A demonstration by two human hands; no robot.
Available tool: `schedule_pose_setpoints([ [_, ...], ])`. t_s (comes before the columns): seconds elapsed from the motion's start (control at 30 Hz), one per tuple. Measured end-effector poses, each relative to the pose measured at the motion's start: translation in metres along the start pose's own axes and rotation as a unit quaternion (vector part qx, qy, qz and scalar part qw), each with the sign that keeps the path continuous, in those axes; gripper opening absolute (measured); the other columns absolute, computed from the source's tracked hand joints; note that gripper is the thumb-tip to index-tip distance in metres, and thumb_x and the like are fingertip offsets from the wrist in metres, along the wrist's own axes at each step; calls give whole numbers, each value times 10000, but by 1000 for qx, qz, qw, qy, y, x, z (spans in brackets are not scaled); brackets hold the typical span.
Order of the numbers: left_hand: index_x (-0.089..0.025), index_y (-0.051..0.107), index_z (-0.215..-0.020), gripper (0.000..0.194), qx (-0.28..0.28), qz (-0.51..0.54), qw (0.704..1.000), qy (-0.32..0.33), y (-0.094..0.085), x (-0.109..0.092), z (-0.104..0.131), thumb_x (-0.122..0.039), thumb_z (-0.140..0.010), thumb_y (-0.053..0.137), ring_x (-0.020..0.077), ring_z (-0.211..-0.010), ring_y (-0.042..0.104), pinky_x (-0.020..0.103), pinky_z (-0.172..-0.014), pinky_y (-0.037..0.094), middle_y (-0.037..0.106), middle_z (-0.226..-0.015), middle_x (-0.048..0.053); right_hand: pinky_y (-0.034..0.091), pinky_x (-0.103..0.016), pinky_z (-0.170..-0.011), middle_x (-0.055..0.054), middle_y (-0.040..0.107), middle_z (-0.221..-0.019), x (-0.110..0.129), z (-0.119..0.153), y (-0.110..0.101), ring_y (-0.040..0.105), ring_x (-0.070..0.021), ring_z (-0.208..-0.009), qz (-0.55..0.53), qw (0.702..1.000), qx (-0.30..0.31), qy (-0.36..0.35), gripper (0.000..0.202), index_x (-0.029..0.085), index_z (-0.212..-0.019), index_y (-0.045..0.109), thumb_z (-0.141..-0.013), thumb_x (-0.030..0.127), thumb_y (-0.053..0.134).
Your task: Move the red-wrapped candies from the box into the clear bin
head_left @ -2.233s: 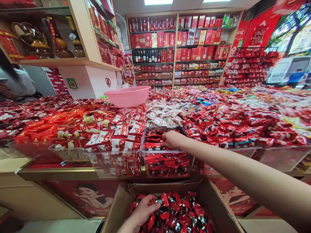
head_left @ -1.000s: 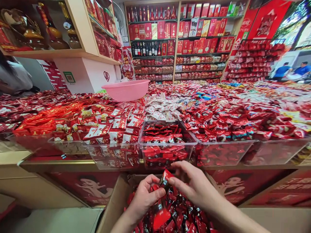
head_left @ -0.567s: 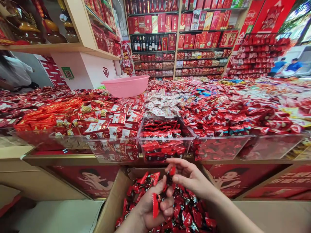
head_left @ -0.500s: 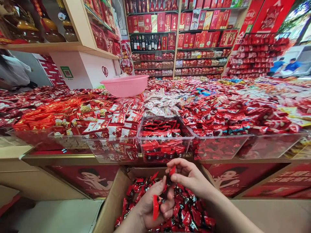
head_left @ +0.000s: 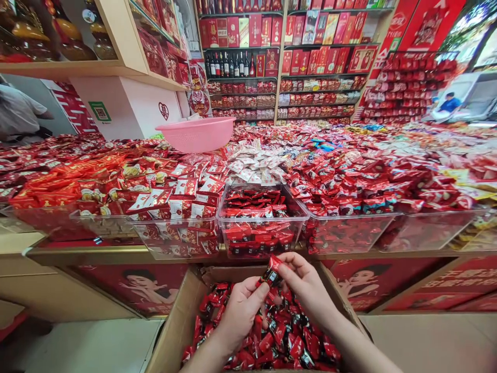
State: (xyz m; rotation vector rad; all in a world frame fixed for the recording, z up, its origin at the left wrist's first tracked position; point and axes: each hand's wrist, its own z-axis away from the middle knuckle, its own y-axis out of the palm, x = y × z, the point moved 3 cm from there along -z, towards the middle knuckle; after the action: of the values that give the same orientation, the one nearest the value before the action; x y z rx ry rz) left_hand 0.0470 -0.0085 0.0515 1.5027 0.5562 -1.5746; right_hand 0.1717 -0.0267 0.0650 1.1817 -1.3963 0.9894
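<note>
Between my two hands is a red and black wrapped candy, tilted, with white print on its dark band. My left hand pinches its lower left end between thumb and fingers. My right hand grips its upper right side. Both hands are over an open cardboard box filled with loose red and black wrapped candies. Just beyond the hands stands a clear plastic bin with similar candies lined up in rows. Parts of my left fingers are hidden behind the candy and thumb.
More clear bins of wrapped sweets line the counter edge on both sides. A pink plastic basin rests on the sweets at the back left. Shelves of bottles and boxes stand behind. A person is at the far left.
The candies in my hands have shifted: one is now held upright between both hands, its printed side showing. The red wrapper that stuck out of my left palm no longer shows there.
</note>
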Motion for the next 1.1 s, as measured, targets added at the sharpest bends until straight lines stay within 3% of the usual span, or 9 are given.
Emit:
schedule_pose_setpoints([
  [0.07, -157, 608, -886, 308, -39, 19, 999, 12, -3, 1, 0, -391, -706, 523, 37, -308, 414, 149, -310, 300, 640, -683, 26, 449, -252, -555, -78, 510, -980, 2, 10, 3, 524, -127, -684, 87, 989, -17, -115, 454, 221, -1104, 345, -706, 322, 538],
  [0.13, -165, 607, -897, 331, -70, 30, 997, 10, -5, 3, 1, -415, -698, 521, 45, -341, 412, 157, -323, 330, 630, -699, 25, 446, -319, -690, -115, 397, -1163, 7, 19, 8, 506, -172, -846, 238, 942, -17, -237, 521, 250, -1156, 323, -692, 254, 561],
  [0.3, -164, 621, -901, 381, -48, -22, 998, 30, -8, -7, 10, -456, -680, 515, 82, -375, 405, 191, -349, 346, 593, -570, 9, 442, -347, -691, -117, 542, -1027, 34, 30, 18, 512, -207, -860, 469, 791, 68, -387, 332, 208, -1077, 460, -753, 134, 446],
  [0.4, -163, 638, -858, 389, -17, -44, 997, 58, -12, -20, 20, -479, -674, 505, 102, -372, 430, 212, -388, 348, 572, -495, 9, 446, -316, -689, -102, 567, -1004, 70, 19, 16, 522, -187, -849, 474, 756, 120, -435, 334, 202, -1091, 452, -763, 142, 425],
  [0.47, -168, 635, -825, 368, -19, -43, 996, 74, -17, -27, 22, -477, -668, 513, 94, -372, 439, 212, -387, 342, 601, -590, 28, 434, -298, -720, -76, 572, -982, 97, -3, 12, 514, -164, -869, 461, 751, 102, -461, 271, 214, -1035, 477, -777, 166, 409],
  [0.6, -201, 573, -853, 214, -96, 38, 995, 1, -38, -13, 11, -317, -673, 564, 70, -407, 455, 187, -407, 358, 570, -661, -8, 411, -278, -703, -90, 564, -878, 133, -83, 5, 518, -157, -819, 546, 741, 16, -392, 173, 151, -821, 520, -797, 181, 351],
  [0.77, -217, 464, -926, 440, -182, 256, 941, -127, -63, 41, -2, 34, -565, 432, 79, -510, 520, 225, -535, 429, 574, -737, -16, 381, -242, -653, -123, 553, -817, 122, -170, 14, 529, -165, -744, 716, 642, 87, -258, 187, 80, -824, 526, -772, 109, 349],
  [0.97, -189, 434, -932, 404, -199, 274, 927, -161, -69, 69, 0, 16, -588, 487, 114, -525, 554, 238, -541, 436, 596, -633, 17, 378, -227, -631, -115, 590, -775, 86, -193, 19, 545, -169, -729, 740, 617, 160, -212, 191, 100, -767, 580, -708, 59, 403],
  [1.1, -193, 478, -846, 339, -168, 269, 934, -163, -68, 68, 0, -29, -552, 517, 103, -461, 518, 220, -448, 400, 588, -632, -4, 374, -269, -653, -118, 581, -773, 94, -177, 14, 522, -194, -747, 748, 617, 138, -201, 184, 102, -795, 594, -700, 102, 436],
])
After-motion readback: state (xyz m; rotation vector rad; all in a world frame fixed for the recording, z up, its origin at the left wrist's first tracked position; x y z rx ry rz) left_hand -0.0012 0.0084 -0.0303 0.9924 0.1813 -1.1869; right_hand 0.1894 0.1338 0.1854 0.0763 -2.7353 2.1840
